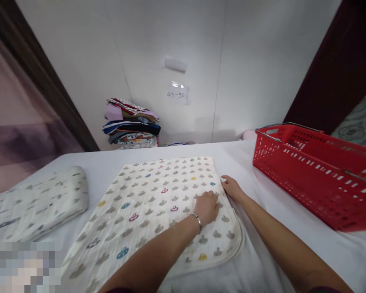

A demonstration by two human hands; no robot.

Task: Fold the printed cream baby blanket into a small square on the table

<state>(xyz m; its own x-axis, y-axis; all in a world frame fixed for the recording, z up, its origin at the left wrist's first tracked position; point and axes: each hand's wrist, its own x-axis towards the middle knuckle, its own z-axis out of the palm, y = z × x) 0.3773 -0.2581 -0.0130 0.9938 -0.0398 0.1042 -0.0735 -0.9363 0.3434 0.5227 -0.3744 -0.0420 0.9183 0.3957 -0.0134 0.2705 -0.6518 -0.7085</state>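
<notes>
At the near edge of the table [232,152], two bare arms with dark sleeve ends reach forward over a white blanket [154,205] that lies spread flat in layers, printed with grey, blue, red and yellow shapes. The left hand [207,206], with a silver bracelet [197,221] at its wrist, rests palm down on the blanket near its right side, fingers close together and slightly bent; whether it pinches the cloth cannot be told. Just beyond it, the right hand [232,189] is at the blanket's right edge, its fingers partly hidden, so its grip cannot be told either. To the left lies a folded patterned cloth [45,199], apart from the blanket; to the right stands a red basket [295,179] with metal handles. Past the table's far edge, a pile of folded clothes [131,124] stands near a white wall [256,73], where a paper [178,95] reads "45-50".
</notes>
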